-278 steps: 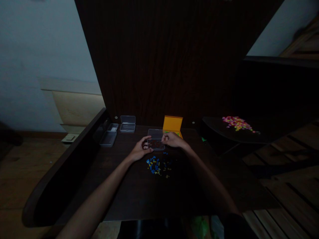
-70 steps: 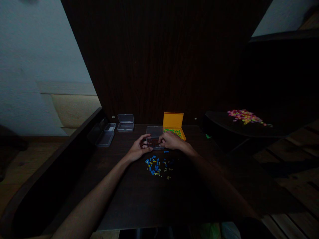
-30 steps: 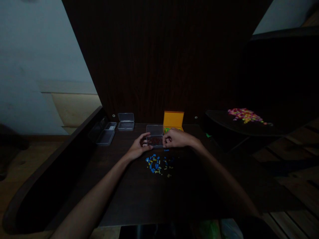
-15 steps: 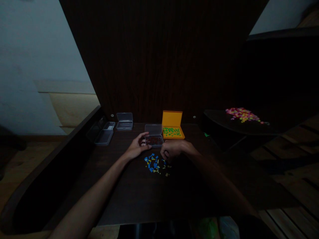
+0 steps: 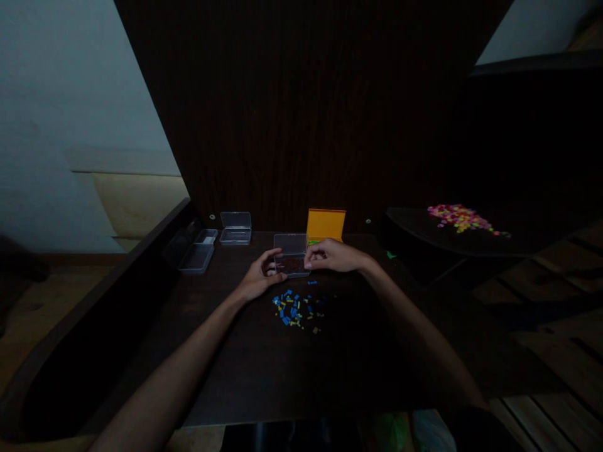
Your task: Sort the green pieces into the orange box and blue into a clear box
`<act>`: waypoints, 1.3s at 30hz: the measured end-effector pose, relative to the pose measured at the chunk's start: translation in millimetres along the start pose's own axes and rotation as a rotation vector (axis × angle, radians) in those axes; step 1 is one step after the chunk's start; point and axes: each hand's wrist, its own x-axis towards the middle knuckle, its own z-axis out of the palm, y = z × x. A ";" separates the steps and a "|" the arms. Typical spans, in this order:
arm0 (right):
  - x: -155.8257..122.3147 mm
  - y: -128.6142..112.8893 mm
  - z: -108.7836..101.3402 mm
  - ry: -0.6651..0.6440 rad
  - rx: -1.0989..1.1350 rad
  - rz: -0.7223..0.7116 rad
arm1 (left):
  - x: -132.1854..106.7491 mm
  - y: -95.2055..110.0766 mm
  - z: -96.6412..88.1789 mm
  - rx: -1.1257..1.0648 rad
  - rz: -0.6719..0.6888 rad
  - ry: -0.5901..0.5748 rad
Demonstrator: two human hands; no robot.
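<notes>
A clear plastic box (image 5: 291,274) stands on the dark table with its lid raised, small dark reddish pieces (image 5: 293,263) inside. My left hand (image 5: 259,276) grips its left side, fingers behind and thumb along the front corner. At the box's right edge is my right hand (image 5: 333,256), fingertips pinched together; whatever they hold is too small to make out. Just in front lies a loose scatter of small blue and yellow bricks (image 5: 293,311). An open orange box (image 5: 326,223) with green pieces sits behind my right hand, which hides most of its contents.
Two more open clear boxes stand at the back left, one nearer (image 5: 195,258) and one by the back panel (image 5: 235,237). A raised side board (image 5: 113,289) borders the table's left. Pink and yellow pieces (image 5: 461,218) lie heaped on a dark shelf at right.
My right hand has moved up and away from me, from above the loose bricks to the clear box's right edge, now covering the green pieces. My left hand stays on the box.
</notes>
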 end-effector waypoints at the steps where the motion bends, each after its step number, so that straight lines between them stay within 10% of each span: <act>1: 1.5 0.9 1.4 0.042 -0.037 0.000 | -0.3 0.2 0.2 -0.003 0.002 0.000; 20: 17.1 2.0 21.0 0.020 -0.599 0.033 | -0.9 0.3 1.0 -0.015 -0.001 -0.003; 32: 10.7 2.5 12.4 0.074 -0.514 0.017 | -0.5 0.1 0.8 -0.017 -0.008 0.000; 39: 5.3 -11.1 12.7 -0.210 -0.377 0.059 | -0.3 1.5 2.0 -0.019 -0.024 0.013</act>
